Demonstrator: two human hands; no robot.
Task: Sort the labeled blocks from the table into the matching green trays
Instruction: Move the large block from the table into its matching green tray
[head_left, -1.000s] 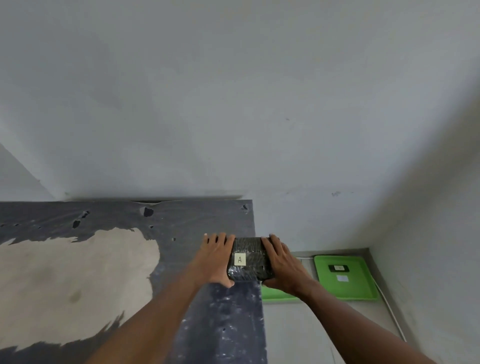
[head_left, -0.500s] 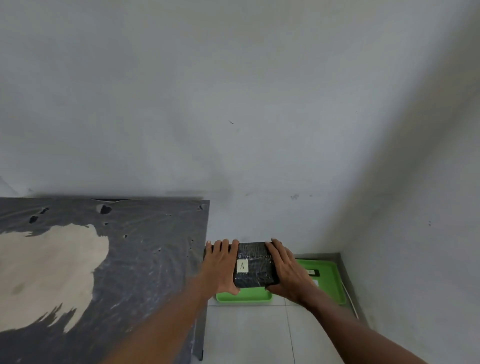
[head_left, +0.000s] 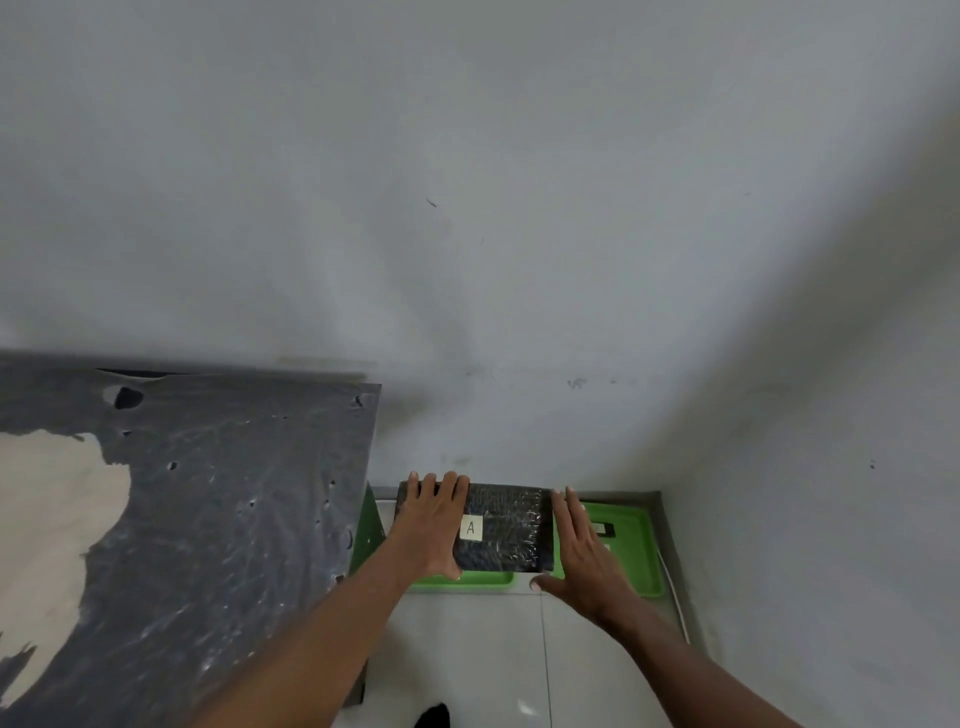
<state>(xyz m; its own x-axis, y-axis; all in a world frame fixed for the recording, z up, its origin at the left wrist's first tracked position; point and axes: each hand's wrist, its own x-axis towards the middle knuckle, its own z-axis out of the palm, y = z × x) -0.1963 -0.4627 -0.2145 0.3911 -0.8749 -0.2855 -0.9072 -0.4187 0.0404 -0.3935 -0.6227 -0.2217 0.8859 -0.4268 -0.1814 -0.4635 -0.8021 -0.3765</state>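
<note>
Worktop (head_left: 218, 519): dark film cover, near left. Left hand (head_left: 431, 525) and right hand (head_left: 582, 551): fingers flat against opposite ends of black wrapped block (head_left: 506, 527), label "A", gripping it above left green tray (head_left: 467, 578). Right green tray (head_left: 631, 551): on the floor by the wall.

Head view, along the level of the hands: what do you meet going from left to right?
Table → left hand → block labeled A, held between both hands → right hand → right-hand green tray → side wall.
</note>
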